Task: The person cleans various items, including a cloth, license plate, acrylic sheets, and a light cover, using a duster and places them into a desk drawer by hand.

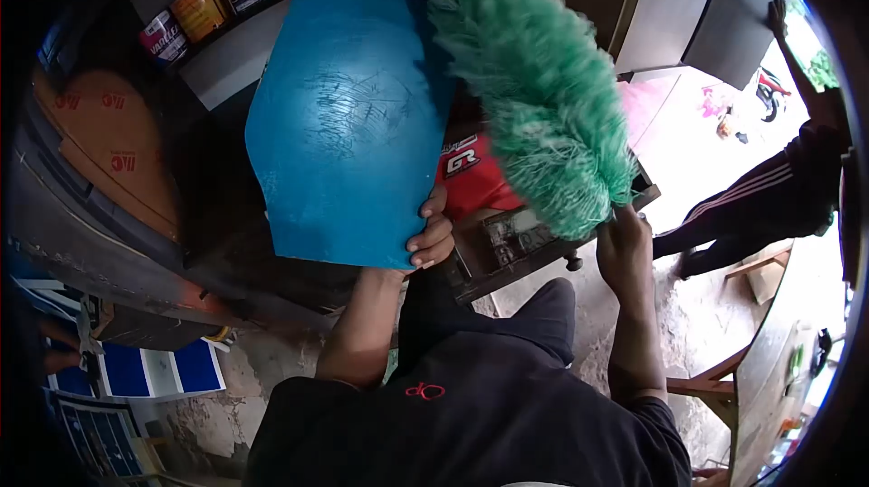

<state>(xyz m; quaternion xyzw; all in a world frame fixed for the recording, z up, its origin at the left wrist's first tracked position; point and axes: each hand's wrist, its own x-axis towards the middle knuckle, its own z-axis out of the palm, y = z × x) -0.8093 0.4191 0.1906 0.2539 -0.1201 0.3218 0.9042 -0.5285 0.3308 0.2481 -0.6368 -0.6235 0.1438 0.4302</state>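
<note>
A flat blue sheet [344, 188] with cut corners and dark scratches across its middle is held up in front of me. My left hand [434, 232] is closed on its lower right edge, fingers curled over the front. A fluffy green duster [543, 98] rises on the right, its strands slightly blurred and its top beside the sheet's upper right edge. My right hand [626, 238] is wrapped around the duster's base; the handle is mostly hidden. Behind both, red cloth or packaging [475, 175] with white lettering lies in an open drawer [507, 247].
Several cans and packs, including an orange can [199, 9], stand on a shelf at upper left. A brown board [118, 148] leans on the left. Another person [778, 188] stands at the right by a bright doorway. A wooden table [769, 396] is at lower right.
</note>
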